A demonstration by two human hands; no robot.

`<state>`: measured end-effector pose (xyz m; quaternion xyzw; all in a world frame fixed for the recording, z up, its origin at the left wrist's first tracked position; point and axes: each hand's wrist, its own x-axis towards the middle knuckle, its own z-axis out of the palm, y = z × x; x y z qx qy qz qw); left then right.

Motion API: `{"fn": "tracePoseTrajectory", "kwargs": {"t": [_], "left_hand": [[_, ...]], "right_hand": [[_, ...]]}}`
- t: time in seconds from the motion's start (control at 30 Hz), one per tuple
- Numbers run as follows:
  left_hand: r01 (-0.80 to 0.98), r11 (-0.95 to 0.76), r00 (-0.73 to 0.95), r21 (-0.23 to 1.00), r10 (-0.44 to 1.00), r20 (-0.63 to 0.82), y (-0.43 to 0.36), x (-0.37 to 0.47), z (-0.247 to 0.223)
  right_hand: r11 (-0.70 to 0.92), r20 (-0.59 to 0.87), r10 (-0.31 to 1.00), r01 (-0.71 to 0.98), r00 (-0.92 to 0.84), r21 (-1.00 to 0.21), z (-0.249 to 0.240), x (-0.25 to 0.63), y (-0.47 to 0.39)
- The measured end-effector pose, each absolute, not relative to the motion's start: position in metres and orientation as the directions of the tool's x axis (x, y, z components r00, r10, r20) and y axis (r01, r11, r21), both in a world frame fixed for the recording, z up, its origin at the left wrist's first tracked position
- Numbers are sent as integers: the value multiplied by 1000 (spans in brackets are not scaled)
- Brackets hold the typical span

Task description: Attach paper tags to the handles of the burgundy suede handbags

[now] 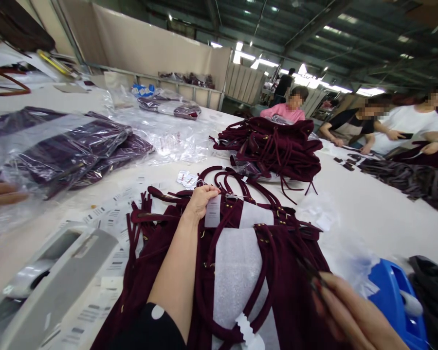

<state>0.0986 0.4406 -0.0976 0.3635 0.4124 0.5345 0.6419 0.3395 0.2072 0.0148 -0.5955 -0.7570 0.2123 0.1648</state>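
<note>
Several burgundy handbags (295, 301) lie stacked in front of me, with looped handles and white padding sheets (237, 267) on them. My left hand (204, 197) reaches over the stack, fingers pinched at the top of a pale rectangular tag (212, 214) beside a handle. My right hand (354, 311), smeared by motion, is closed around a thin dark pointed tool (308, 267) at the right side of the bags. The tool's kind is too blurred to make out. A white scalloped tag (245, 330) hangs by the nearest handle.
More burgundy bags (270, 150) are piled behind; plastic-wrapped bags (65, 146) lie left, near another person's hand (3, 195). A grey tape dispenser (83, 272) stands on label sheets (95, 311). At right is a blue dispenser (397, 296). Several people work across the table.
</note>
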Motion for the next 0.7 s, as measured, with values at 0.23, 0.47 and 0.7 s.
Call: {"fn": "tracePoseTrajectory", "kwargs": {"t": [0.23, 0.47, 0.7], "left_hand": [[-463, 97, 115, 881, 992, -48, 436, 102, -90], [-554, 169, 197, 815, 978, -69, 434, 102, -85], [-542, 156, 209, 826, 977, -47, 434, 103, -86]], "right_hand": [[-188, -229, 968, 310, -100, -932, 1, 263, 337], [-362, -395, 915, 253, -88, -897, -35, 247, 398], [-368, -420, 899, 308, -123, -877, -38, 246, 408]]}}
